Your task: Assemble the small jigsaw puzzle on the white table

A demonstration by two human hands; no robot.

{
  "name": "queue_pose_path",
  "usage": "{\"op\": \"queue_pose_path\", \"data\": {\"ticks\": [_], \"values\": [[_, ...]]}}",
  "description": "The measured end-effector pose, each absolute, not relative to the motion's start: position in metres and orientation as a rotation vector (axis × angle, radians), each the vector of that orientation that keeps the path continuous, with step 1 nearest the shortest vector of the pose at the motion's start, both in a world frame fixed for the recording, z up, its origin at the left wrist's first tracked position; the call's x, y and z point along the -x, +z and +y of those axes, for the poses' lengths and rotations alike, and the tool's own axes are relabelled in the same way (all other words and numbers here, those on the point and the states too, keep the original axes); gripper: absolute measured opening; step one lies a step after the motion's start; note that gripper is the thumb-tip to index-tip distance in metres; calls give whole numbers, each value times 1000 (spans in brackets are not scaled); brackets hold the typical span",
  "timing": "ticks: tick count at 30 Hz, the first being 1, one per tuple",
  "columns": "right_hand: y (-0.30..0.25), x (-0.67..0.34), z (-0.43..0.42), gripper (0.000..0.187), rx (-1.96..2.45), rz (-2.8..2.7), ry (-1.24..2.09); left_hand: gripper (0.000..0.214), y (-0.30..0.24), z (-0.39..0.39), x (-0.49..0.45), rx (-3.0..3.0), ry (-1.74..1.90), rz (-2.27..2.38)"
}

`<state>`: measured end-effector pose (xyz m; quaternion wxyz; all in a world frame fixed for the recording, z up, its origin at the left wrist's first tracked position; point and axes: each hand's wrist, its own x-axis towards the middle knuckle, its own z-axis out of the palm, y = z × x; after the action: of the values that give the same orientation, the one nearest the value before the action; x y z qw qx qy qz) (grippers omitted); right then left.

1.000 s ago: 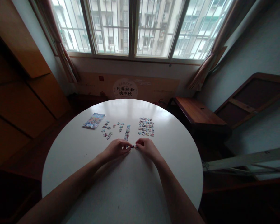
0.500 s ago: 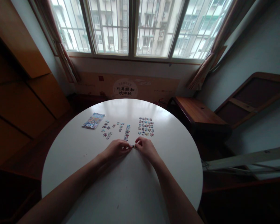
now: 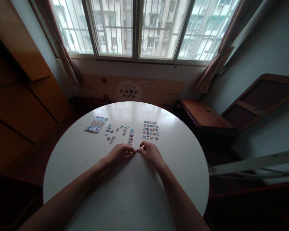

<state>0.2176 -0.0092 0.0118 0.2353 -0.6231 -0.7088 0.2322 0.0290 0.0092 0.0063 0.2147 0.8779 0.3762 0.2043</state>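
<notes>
Puzzle bit point(image 3: 137, 150) pinched between my left hand point(image 3: 121, 152) and right hand point(image 3: 151, 152), over the tabletop point(image 3: 125, 199).
I grip it from both sides, probably for steadiness — joined strip point(image 3: 131, 136) just beyond, loose pieces point(image 3: 151, 129) rowed to the right, seemingly so each shows.

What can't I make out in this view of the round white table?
Head view:
Dark jigsaw bit: one piece or more; bare left hand and bare right hand partly cover it.
Colourful rectangular printed sheet: details too small.
Round white table: near rim, cut off by bottom edge.
</notes>
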Motion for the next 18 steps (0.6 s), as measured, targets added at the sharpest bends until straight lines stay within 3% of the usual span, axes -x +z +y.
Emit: {"op": "queue_pose_path", "data": {"ticks": [18], "values": [[16, -230, -2, 18, 1843, -1829, 482, 20, 2, 10, -29, -2472, 609, 989]]}}
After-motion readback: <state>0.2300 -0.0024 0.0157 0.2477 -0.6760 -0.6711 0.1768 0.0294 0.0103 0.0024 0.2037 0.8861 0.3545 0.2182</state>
